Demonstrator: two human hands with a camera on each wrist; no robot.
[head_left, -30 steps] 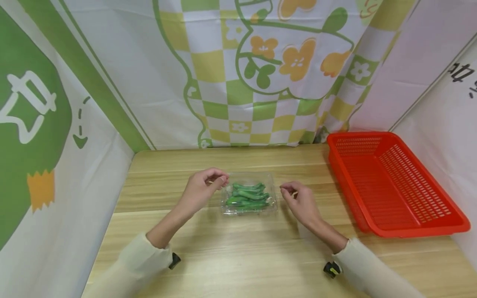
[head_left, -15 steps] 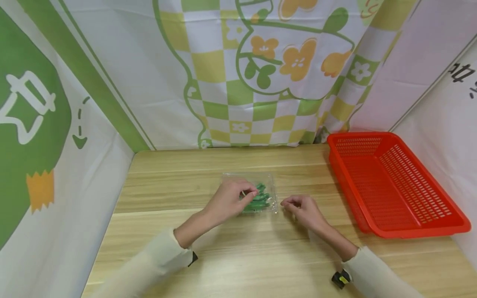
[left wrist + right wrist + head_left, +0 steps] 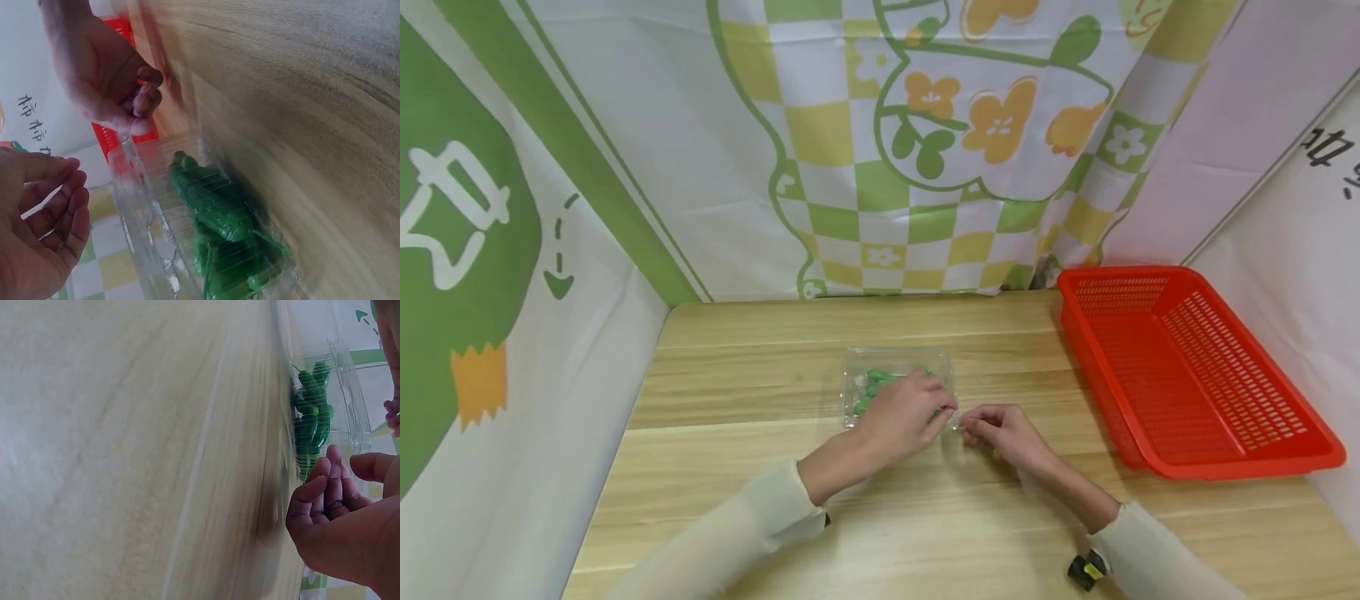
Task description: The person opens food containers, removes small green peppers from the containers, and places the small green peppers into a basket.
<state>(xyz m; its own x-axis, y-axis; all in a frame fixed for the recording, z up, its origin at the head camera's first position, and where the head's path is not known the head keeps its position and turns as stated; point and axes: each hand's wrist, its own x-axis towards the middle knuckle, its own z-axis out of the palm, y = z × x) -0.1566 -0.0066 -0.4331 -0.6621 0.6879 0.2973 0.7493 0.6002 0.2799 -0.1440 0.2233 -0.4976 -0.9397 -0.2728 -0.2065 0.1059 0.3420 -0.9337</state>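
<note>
A clear plastic box (image 3: 859,360) holding several green peppers (image 3: 212,203) sits on the wooden table. My left hand (image 3: 904,414) is above the box's near right part and covers some peppers in the head view. Its fingers are loosely bent with nothing between them; in the left wrist view the left hand (image 3: 40,219) is beside the box's rim, apart from it. At the near right corner, the fingertips of my right hand (image 3: 1007,433) pinch the box's edge. In the right wrist view the right hand (image 3: 344,519) has its thumb and fingers on either side of that rim.
A red plastic basket (image 3: 1187,375) with slotted sides stands at the table's right. A patterned cloth (image 3: 925,225) hangs behind the wooden table (image 3: 737,375), and white printed panels (image 3: 602,333) close off both sides.
My left hand has moved right across the box, from its far left corner to its near right part. The right hand has come down slightly and reached the near right corner.
</note>
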